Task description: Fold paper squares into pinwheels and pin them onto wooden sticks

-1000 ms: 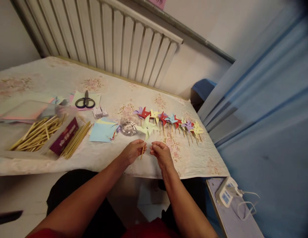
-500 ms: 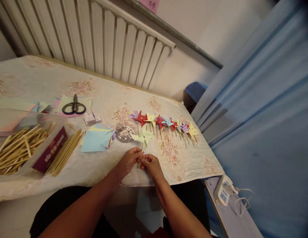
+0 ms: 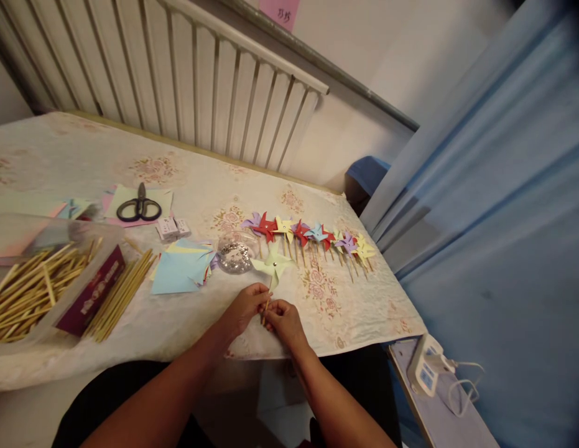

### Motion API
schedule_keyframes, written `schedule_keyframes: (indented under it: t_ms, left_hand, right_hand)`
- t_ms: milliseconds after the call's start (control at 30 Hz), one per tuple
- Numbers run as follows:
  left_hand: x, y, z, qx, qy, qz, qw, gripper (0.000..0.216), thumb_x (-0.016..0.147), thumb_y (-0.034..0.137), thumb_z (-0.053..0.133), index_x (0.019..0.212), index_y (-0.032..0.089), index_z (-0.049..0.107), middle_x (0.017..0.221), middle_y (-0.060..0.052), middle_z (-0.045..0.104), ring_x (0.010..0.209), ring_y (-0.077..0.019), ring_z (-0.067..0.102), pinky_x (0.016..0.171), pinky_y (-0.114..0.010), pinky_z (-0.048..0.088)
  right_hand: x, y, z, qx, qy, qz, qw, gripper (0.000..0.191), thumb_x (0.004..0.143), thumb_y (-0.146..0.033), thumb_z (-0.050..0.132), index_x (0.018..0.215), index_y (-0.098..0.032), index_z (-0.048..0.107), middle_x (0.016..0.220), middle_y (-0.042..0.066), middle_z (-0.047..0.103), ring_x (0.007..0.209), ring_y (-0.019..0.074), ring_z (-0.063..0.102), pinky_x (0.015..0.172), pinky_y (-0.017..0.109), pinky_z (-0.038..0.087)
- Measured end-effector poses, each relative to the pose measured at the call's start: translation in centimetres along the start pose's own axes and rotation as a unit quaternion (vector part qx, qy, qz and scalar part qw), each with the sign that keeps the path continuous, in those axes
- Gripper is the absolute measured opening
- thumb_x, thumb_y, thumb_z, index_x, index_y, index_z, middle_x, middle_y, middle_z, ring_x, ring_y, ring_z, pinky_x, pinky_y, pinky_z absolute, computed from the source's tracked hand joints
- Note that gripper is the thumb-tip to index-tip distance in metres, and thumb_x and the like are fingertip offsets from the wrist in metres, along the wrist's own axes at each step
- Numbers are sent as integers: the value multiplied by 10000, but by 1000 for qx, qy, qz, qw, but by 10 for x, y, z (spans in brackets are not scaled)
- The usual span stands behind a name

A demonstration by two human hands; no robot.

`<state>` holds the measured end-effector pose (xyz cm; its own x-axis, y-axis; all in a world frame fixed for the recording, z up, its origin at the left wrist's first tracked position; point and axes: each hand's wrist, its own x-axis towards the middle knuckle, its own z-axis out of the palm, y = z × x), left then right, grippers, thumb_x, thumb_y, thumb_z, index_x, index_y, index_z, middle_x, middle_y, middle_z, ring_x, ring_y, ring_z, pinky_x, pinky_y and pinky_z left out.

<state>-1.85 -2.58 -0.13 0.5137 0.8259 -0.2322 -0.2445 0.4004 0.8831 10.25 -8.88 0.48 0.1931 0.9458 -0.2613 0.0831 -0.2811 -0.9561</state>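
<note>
A pale green paper pinwheel (image 3: 275, 266) on a thin wooden stick is held near the table's front edge, its blades pointing away from me. My left hand (image 3: 250, 305) pinches the stick just under the blades. Lower down on the same stick, the fingers of my right hand (image 3: 280, 318) are closed. Behind the pinwheel to the left lies a round clear dish (image 3: 236, 256) of small shiny pins. Finished pinwheels (image 3: 302, 233) in red, yellow, purple and blue lie in a row beyond it.
Left of my hands are a stack of coloured paper squares (image 3: 177, 269), small white boxes (image 3: 168, 228) and black scissors (image 3: 138, 206) on paper. A clear bin (image 3: 25, 336) of sticks stands farther left, beside loose sticks (image 3: 122, 295). A power strip (image 3: 424, 367) sits at lower right.
The view has tilted slightly, so most of the table sits a little lower in the picture. Both hands keep their hold on the pinwheel's stick; the pinwheel's head has turned a little.
</note>
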Motion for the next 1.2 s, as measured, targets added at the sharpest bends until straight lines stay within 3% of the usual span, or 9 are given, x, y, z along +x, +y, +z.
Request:
schedule_keyframes:
  t_ms: [233,400,733,1067,1200]
  left_hand:
    - [-1,4,2,20,-2,-4,1000,289,635,407,707,708,193,526,573,50,470,521,-101,425,551,-248,322]
    - [0,2,1,13,7,-4,1000,309,648,434,712,713,178,552,592,39,499,540,-97,436,571,-247,341]
    - [4,-3,-5,0,22,-25,999,342,619,419,754,743,151,581,679,16,562,561,-82,473,553,-231,339]
    - [7,-11,1,117,32,-3,993,253,664,386,632,760,164,559,579,40,543,537,-104,495,547,-241,379]
    - [9,-18,1,186,33,-20,982,188,701,355,594,764,187,536,530,50,534,475,-110,484,479,-234,334]
  right_hand:
    - [-1,2,1,-12,16,-7,1000,196,651,-348,745,663,-196,622,493,-37,593,413,98,475,455,223,339]
    - [3,2,0,38,26,13,999,200,641,-337,717,703,-191,595,503,-39,599,400,94,480,442,215,356]
    - [40,-5,-18,87,147,-30,985,163,591,-286,639,697,-189,561,450,-90,518,362,72,429,394,193,309]
    - [43,4,-13,134,129,-19,982,166,596,-274,657,705,-189,565,468,-76,549,383,84,465,411,198,354]
    - [40,1,-6,163,112,-4,980,159,597,-270,665,697,-191,569,462,-61,570,385,91,477,428,203,376]
